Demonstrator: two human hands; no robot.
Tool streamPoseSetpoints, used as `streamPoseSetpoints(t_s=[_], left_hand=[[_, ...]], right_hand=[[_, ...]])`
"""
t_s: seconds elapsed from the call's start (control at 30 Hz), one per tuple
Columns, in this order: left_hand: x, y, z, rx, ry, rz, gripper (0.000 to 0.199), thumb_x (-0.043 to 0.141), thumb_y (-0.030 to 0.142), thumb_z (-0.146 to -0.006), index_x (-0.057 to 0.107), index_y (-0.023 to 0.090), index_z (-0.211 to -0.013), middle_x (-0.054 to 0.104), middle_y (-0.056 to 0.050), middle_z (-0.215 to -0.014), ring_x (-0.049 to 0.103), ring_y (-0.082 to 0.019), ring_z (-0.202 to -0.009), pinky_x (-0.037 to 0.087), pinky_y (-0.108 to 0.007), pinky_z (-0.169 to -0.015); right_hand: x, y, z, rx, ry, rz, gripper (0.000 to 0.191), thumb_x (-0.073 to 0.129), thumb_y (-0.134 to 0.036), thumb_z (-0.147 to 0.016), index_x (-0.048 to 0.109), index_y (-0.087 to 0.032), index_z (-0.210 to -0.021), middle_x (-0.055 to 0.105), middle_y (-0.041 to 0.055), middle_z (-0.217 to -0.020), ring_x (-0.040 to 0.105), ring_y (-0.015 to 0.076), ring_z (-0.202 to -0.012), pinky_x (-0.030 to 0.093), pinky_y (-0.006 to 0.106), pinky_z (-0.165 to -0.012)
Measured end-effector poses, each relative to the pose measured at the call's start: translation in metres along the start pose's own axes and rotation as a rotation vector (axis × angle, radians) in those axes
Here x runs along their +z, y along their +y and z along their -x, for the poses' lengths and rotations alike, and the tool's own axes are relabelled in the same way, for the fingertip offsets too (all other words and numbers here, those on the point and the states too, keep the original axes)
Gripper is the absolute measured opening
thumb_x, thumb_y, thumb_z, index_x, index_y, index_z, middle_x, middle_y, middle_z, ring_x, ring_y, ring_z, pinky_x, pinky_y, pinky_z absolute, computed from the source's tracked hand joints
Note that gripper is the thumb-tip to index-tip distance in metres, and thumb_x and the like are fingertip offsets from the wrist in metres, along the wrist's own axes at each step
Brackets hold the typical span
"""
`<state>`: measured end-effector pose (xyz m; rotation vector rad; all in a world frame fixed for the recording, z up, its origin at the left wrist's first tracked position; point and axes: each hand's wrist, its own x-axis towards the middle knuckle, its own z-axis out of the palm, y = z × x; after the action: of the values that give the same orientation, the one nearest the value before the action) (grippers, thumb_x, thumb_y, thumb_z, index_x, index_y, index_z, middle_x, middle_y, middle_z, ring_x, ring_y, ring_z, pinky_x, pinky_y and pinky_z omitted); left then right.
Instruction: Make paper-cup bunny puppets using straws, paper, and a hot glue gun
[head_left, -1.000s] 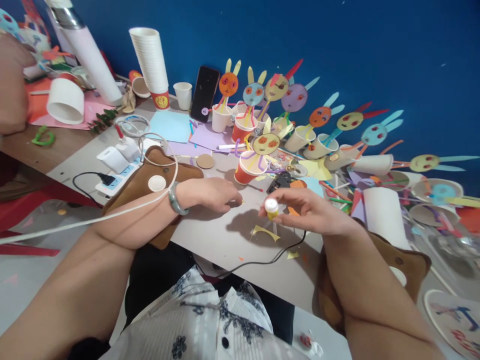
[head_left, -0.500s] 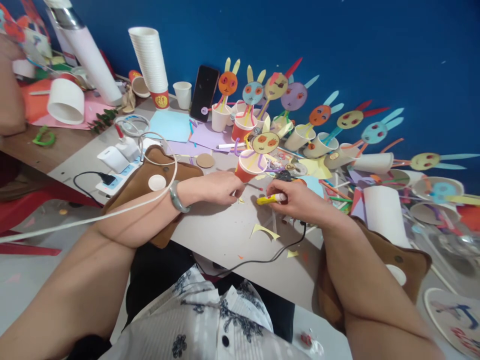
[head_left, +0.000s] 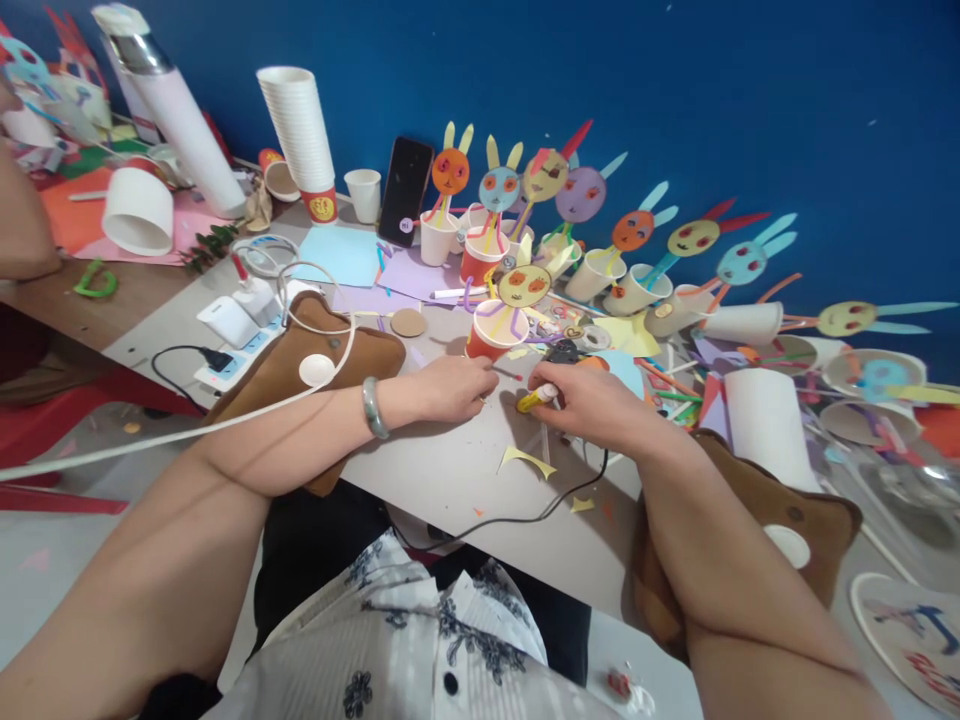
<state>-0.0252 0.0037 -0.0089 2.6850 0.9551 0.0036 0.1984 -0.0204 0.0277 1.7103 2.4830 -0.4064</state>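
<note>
My left hand [head_left: 452, 388] rests low over the table with its fingers bent together; anything pinched in them is too small to make out. Just beyond its fingertips stands a red paper cup [head_left: 486, 343] carrying a yellow paper rabbit head [head_left: 524, 286] on pipe-cleaner limbs. In my right hand [head_left: 589, 402], closed around it, is a short yellow marker [head_left: 534, 399] with a white end, its far part hidden by the fingers. Between my hands lies a thin, red-tipped stick [head_left: 508, 375]. A curved yellow paper scrap [head_left: 529, 461] lies nearer to me.
Several rabbit-headed cups [head_left: 596, 272] line the blue wall. Leftward are a stack of paper cups [head_left: 298, 130], a phone [head_left: 406, 190], a white flask [head_left: 184, 130] and a power strip [head_left: 232, 365]. A black cable [head_left: 525, 520] crosses the front. Another person's arm [head_left: 24, 215] shows far left.
My left hand has slid a little to the right, closer to the right hand. The yellow marker is now tilted more steeply in my right fingers. The view has shifted slightly.
</note>
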Motion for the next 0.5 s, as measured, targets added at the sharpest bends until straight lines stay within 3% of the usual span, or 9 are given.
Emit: streamPoseSetpoints(t_s=[0.17, 0.37, 0.5], left_hand=[[0.0, 0.003, -0.001, 0.001, 0.007, -0.027, 0.025, 0.049, 0.019, -0.093, 0.071, 0.013, -0.104, 0.067, -0.013, -0.112, 0.065, -0.022, -0.084, 0.043, -0.034, -0.069], [0.005, -0.002, -0.003, 0.009, 0.071, 0.036, 0.022, 0.051, 0.016, -0.091, 0.072, 0.013, -0.097, 0.07, -0.012, -0.103, 0.065, -0.022, -0.085, 0.043, -0.033, -0.07], [0.006, -0.007, -0.006, 0.004, 0.214, 0.25, 0.011, 0.06, 0.014, -0.084, 0.07, 0.014, -0.084, 0.072, -0.008, -0.09, 0.063, -0.018, -0.082, 0.042, -0.03, -0.07]], right_hand=[[-0.005, 0.002, 0.007, -0.034, 0.038, 0.013, 0.025, 0.067, -0.031, -0.081, 0.071, -0.025, -0.105, 0.074, 0.0026, -0.088, 0.066, 0.0206, -0.077, 0.039, 0.028, -0.062], [-0.015, -0.01, 0.03, -0.185, 0.308, -0.023, 0.027, 0.073, -0.038, -0.081, 0.071, -0.024, -0.104, 0.075, 0.0083, -0.104, 0.068, 0.029, -0.101, 0.049, 0.036, -0.077], [-0.014, -0.023, 0.038, -0.251, 0.405, -0.142, 0.014, 0.066, -0.035, -0.089, 0.068, -0.021, -0.094, 0.073, 0.0049, -0.086, 0.067, 0.0203, -0.076, 0.047, 0.032, -0.068]])
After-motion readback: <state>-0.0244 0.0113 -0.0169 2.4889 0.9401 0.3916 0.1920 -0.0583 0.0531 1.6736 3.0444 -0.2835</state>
